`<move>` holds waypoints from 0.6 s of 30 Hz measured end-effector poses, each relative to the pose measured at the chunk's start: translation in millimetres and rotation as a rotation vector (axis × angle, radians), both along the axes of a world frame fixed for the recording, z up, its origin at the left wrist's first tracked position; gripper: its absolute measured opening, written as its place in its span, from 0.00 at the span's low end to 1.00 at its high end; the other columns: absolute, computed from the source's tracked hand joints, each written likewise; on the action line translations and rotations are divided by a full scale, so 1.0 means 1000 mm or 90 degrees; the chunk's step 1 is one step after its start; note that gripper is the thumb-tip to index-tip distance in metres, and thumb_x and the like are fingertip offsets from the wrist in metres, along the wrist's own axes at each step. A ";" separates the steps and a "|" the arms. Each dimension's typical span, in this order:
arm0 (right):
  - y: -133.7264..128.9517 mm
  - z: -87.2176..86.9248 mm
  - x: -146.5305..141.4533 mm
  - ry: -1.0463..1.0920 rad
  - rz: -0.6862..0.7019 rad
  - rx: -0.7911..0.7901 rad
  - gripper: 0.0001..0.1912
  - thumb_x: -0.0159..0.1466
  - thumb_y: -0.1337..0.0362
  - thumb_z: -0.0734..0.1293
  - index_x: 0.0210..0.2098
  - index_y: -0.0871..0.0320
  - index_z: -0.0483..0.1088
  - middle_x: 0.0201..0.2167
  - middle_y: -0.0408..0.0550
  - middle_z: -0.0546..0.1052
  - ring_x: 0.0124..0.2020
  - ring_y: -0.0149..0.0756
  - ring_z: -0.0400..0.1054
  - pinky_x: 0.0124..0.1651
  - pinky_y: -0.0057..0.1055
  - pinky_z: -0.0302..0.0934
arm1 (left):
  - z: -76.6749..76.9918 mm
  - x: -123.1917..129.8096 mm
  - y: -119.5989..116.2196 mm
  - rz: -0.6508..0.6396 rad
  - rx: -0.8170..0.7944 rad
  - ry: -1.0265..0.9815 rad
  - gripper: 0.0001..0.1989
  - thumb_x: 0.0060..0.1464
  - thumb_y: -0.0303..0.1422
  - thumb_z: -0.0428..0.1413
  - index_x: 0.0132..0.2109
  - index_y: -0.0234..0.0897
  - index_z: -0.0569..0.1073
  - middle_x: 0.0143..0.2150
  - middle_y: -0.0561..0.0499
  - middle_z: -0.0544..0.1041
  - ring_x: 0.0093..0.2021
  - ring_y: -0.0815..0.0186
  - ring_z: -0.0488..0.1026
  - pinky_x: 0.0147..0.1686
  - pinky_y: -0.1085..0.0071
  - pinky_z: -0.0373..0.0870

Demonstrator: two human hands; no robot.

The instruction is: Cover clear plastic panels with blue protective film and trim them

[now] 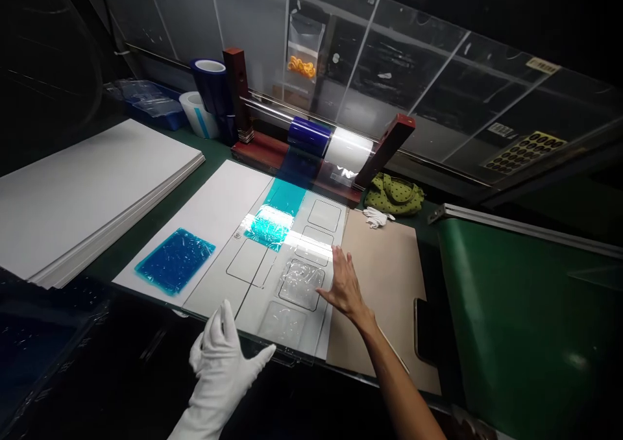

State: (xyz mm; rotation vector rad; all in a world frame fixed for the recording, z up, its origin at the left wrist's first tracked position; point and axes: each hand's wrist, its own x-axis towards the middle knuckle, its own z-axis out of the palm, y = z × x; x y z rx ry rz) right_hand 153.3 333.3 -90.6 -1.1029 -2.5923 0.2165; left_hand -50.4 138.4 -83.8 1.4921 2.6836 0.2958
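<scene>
My left hand (221,368) wears a white glove and hangs open over the near edge of a white board marked with rounded square outlines (253,278). My bare right hand (343,284) is spread open next to a clear plastic film square (300,284), close to the board's right edge. A second clear square (282,323) lies nearest my left hand. Further left sits a wrinkled blue film sheet (174,260). A glare-streaked cyan film piece (267,228) lies on the board's far part. Neither hand holds anything.
A stack of white boards (92,193) lies at left, a tan board (384,297) at right. Behind stands a wooden-ended rack with blue and clear film rolls (311,138). Spare rolls (207,89), white gloves (376,217), a green bag (393,195) and a phone (422,330) sit around.
</scene>
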 end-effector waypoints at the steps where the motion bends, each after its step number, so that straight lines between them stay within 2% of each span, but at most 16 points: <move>1: 0.010 -0.001 -0.001 -0.009 0.002 0.001 0.55 0.57 0.56 0.68 0.67 0.69 0.27 0.66 0.68 0.49 0.68 0.53 0.37 0.66 0.56 0.40 | -0.006 -0.002 -0.003 0.006 -0.016 -0.004 0.63 0.34 0.58 0.55 0.66 0.18 0.41 0.59 0.25 0.60 0.58 0.44 0.59 0.53 0.51 0.56; 4: 0.031 -0.003 -0.004 -0.034 0.004 -0.006 0.52 0.59 0.54 0.66 0.67 0.68 0.27 0.66 0.67 0.49 0.68 0.52 0.36 0.66 0.56 0.39 | -0.016 -0.004 -0.005 0.026 -0.062 -0.031 0.62 0.35 0.59 0.53 0.66 0.19 0.42 0.58 0.26 0.60 0.57 0.44 0.59 0.52 0.52 0.57; 7: 0.044 -0.007 -0.006 -0.062 0.005 -0.017 0.52 0.59 0.55 0.66 0.67 0.68 0.27 0.66 0.66 0.48 0.68 0.52 0.35 0.66 0.55 0.37 | -0.018 -0.005 0.000 0.028 -0.085 -0.051 0.61 0.36 0.59 0.52 0.66 0.20 0.42 0.58 0.27 0.60 0.58 0.44 0.59 0.52 0.53 0.57; 18: 0.062 -0.015 -0.012 -0.115 0.026 -0.046 0.52 0.59 0.58 0.66 0.67 0.67 0.25 0.67 0.65 0.47 0.69 0.49 0.34 0.67 0.53 0.35 | -0.023 -0.016 0.024 0.014 -0.075 -0.033 0.60 0.37 0.57 0.54 0.66 0.19 0.42 0.57 0.27 0.62 0.56 0.46 0.61 0.51 0.54 0.58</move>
